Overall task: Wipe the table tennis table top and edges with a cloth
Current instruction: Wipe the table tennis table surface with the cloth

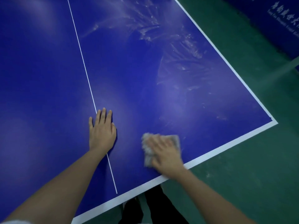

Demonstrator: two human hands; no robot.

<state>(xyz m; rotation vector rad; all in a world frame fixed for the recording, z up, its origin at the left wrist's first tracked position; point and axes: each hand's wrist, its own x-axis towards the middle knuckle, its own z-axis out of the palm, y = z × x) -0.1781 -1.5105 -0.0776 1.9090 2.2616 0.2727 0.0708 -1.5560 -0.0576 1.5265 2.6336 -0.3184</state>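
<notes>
The blue table (40, 78) fills most of the view, and its left half is bare up to the far edge of the picture. A thin white centre line (84, 65) runs from the far side down to the near edge. The left hand (102, 133) lies flat across this line, palm down, fingers straight and close together, holding nothing.

To its right, close to the near edge, the grey cloth (176, 139) lies crumpled on the table top. The right hand (166, 154) presses on it with fingers spread and fairly straight. It looks blurred, and cloth shows past the fingertips and at the thumb side. The two hands are apart, with bare blue between them.

A broad white band (226, 144) marks the near edge, meeting the right edge band (226, 60) at the near right corner (273, 122). Whitish smear streaks (182, 50) cover the right half toward the far side.

Below the near edge, dark trouser legs (155, 207) stand on the green floor (242, 175), which lies open along the right edge. At the far right stands a dark blue barrier (267, 21) with white writing (281, 18), too blurred to read.
</notes>
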